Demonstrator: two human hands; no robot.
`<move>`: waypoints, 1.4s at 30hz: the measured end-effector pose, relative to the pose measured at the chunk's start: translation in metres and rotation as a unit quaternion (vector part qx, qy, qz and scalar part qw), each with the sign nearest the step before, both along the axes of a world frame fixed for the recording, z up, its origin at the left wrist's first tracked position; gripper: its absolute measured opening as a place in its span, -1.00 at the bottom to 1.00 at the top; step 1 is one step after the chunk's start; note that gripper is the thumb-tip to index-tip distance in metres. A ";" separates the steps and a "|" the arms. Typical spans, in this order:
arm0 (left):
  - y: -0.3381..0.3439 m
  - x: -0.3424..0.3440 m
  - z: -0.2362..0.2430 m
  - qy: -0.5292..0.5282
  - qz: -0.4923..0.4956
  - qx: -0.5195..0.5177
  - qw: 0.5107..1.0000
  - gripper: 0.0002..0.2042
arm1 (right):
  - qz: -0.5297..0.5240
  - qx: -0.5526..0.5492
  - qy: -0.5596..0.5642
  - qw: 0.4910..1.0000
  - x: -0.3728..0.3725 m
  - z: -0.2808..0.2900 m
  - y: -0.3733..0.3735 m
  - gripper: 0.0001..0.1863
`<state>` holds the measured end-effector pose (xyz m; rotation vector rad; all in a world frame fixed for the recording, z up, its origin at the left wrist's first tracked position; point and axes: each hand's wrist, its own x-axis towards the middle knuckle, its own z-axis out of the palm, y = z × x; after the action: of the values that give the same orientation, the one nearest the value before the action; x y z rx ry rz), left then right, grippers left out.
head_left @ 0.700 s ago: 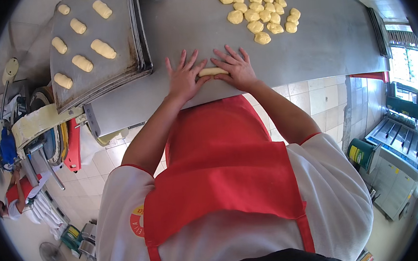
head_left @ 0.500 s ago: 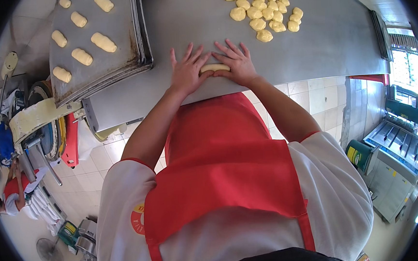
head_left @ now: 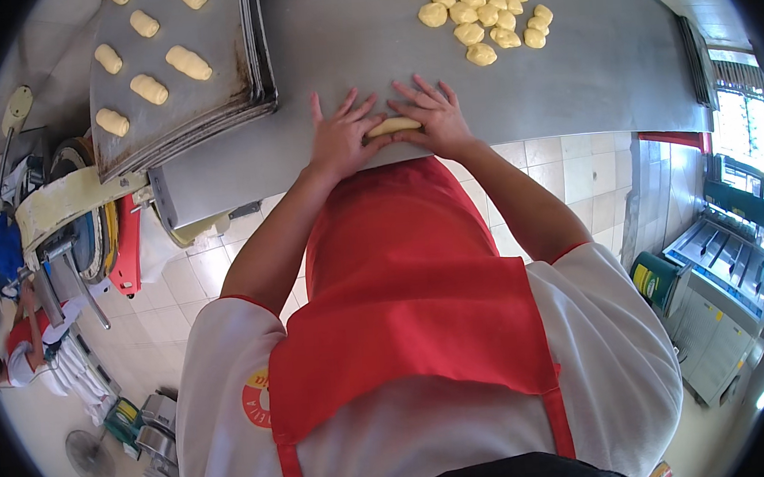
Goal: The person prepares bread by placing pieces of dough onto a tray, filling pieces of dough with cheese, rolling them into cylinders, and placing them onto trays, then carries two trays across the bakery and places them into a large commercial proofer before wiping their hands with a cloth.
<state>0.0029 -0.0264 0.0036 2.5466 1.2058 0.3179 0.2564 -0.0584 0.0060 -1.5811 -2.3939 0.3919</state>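
Near the front edge of the metal table, a small pale-yellow dough roll lies between my two hands. My left hand pinches its left end between thumb and forefinger, the other fingers spread over the tabletop. At the right end, my right hand grips the roll likewise, its remaining fingers fanned forward. Both thumbs run along the roll's near side, toward each other. Beyond my hands, to the right, sits a cluster of several small dough pieces, rounded and yellow.
A dark baking tray, stacked on others at the left, carries several shaped dough rolls. The metal table runs off to the right. Machinery with a blue cloth and another person in red are at the far left.
The dough roll looks slightly thicker in the middle and a bit tilted now. My hands stay around it with only a small shift. The table contents sit slightly higher in the view.
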 end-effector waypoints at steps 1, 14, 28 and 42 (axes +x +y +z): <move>0.000 0.001 -0.003 -0.009 0.014 0.010 1.000 -0.41 | -0.016 0.012 0.007 1.000 -0.002 0.000 0.001 -0.29; -0.055 0.019 -0.005 -0.230 0.284 -0.165 0.916 -0.36 | -0.298 -0.084 0.255 0.916 -0.027 -0.012 -0.051 -0.46; 0.048 -0.051 0.194 -0.330 0.101 -0.114 0.932 -0.15 | 0.043 -0.008 0.405 0.913 -0.082 0.133 0.061 -0.42; 0.032 -0.265 0.202 -0.502 0.264 0.067 0.821 -0.21 | -0.037 0.055 0.204 0.977 -0.256 0.170 0.398 -0.46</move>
<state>-0.2620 0.0052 0.2053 1.5605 1.3498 1.6493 0.0001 0.3399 0.1759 -1.3798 -2.0057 0.5034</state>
